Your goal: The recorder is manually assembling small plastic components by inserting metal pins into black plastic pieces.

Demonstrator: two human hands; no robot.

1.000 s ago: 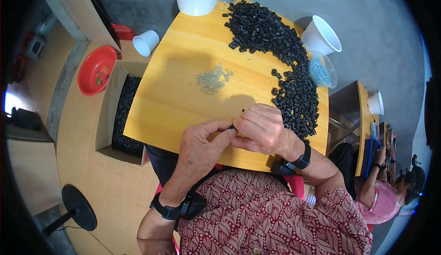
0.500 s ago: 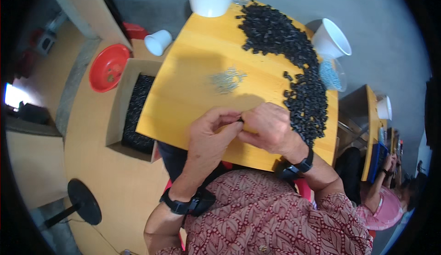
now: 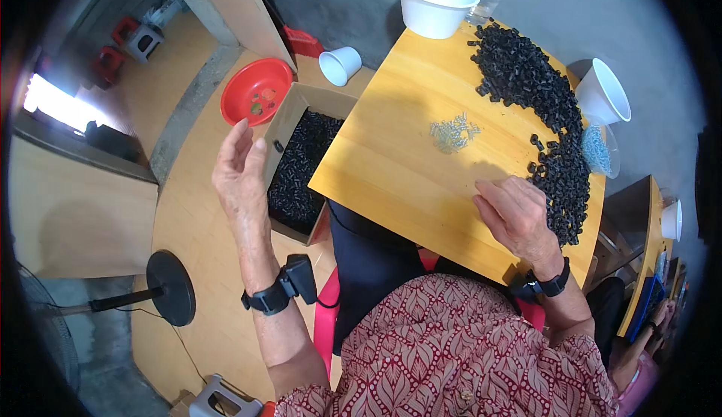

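Observation:
My left hand (image 3: pixel 242 172) is raised beside the cardboard box (image 3: pixel 283 118), its fingers apart and holding nothing. A small black plastic piece (image 3: pixel 278 146) is in the air just off its fingertips, over the box's edge. Many similar black pieces (image 3: pixel 304 169) fill the box. Over the near right part of the yellow table (image 3: pixel 391 154) is my right hand (image 3: pixel 517 214), loosely curled, thumb and forefinger slightly apart, with nothing visible between them. Beyond it lies a small heap of silvery screws (image 3: pixel 453 133). A long pile of black plastic pieces (image 3: pixel 560 180) runs along the table's right side.
White tubs (image 3: pixel 436 3) stand at the table's far end and right edge (image 3: pixel 604 92), near a clear dish of light-blue bits (image 3: pixel 598 150). A red basin (image 3: pixel 256 90) and white cup (image 3: pixel 340 66) sit beyond the box. Another person's arm (image 3: pixel 639 349) shows at far right.
My hands have parted from over the table. The left swung out left to the box and let go of the black piece; the right moved slightly aside. The view has shifted left.

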